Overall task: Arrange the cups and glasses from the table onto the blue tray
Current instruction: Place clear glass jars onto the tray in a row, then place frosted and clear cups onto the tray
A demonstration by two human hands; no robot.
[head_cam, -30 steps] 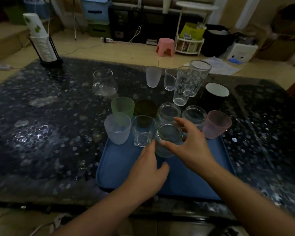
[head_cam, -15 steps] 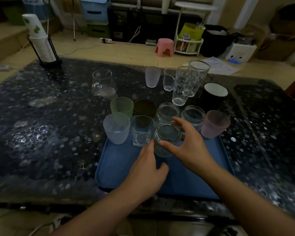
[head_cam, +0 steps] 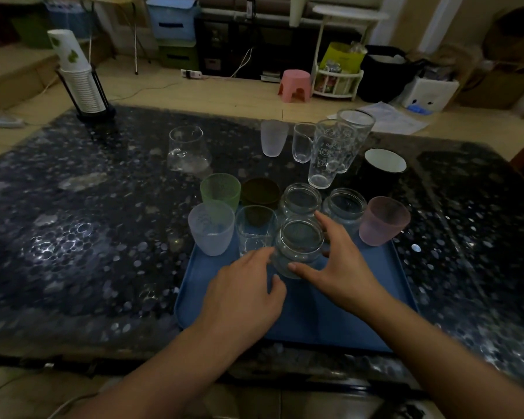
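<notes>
A blue tray lies at the table's near edge. On its far part stand a pale frosted cup, a square clear glass, a green cup, a brown cup, two glass jars and a pink cup. A third glass jar stands in front of them. My right hand holds this jar from the right, thumb and fingers round it. My left hand touches its left side with its fingertips.
Farther back on the dark speckled table stand a clear jug, a frosted cup, a small clear glass, two tall printed glasses and a black cup with white inside. A paper cup stack stands far left.
Both hands have stayed on the front jar; the jar and hands show almost no shift on the tray.
</notes>
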